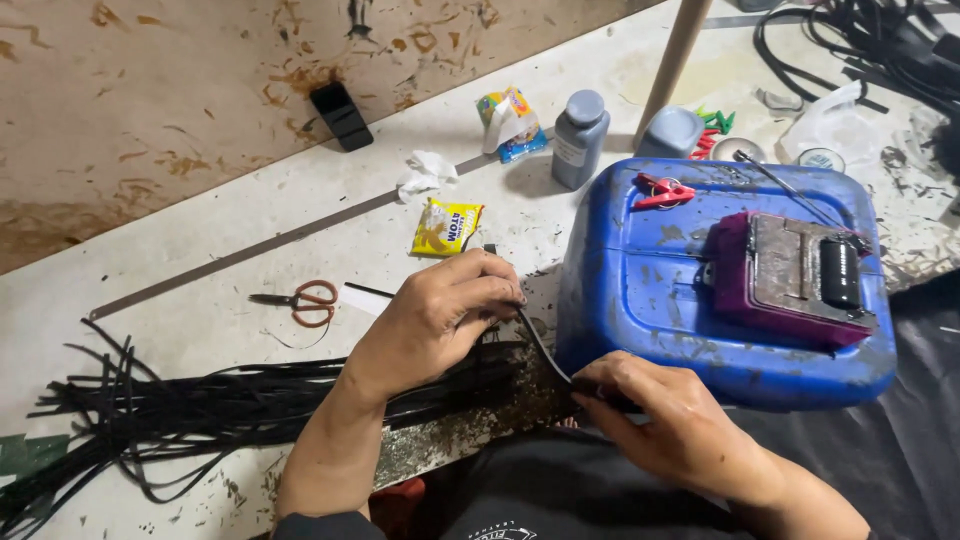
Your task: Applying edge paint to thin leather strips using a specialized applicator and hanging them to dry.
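Pale, glue-stained flooring [250, 290] serves as the work surface, seen from above by the seated person. Nearest, at about five o'clock, the right hand [670, 420] pinches the lower end of a thin black rubber strip [545, 350], fingers closed tight over it. At roughly nine o'clock from there, the left hand [440, 315] curls shut around the strip's upper end. The strip's long axis runs from eleven o'clock at the left fingertips down to five o'clock at the right ones, taut between both hands, which are equally near it. Under the left wrist a loose bundle of long black strips [200, 410] fans out toward nine o'clock.

Just beyond the hands, at one o'clock, lies a scuffed blue plastic jerrycan [650, 290] on its side, carrying a worn purple block tool with a black roller [800, 275] and a red clip [660, 190]. Farther off sit orange-handled scissors [305, 300], a yellow snack packet [447, 227], a crumpled white tissue [425, 172], a grey bottle [578, 138] and, at eleven o'clock, a black phone [340, 115].
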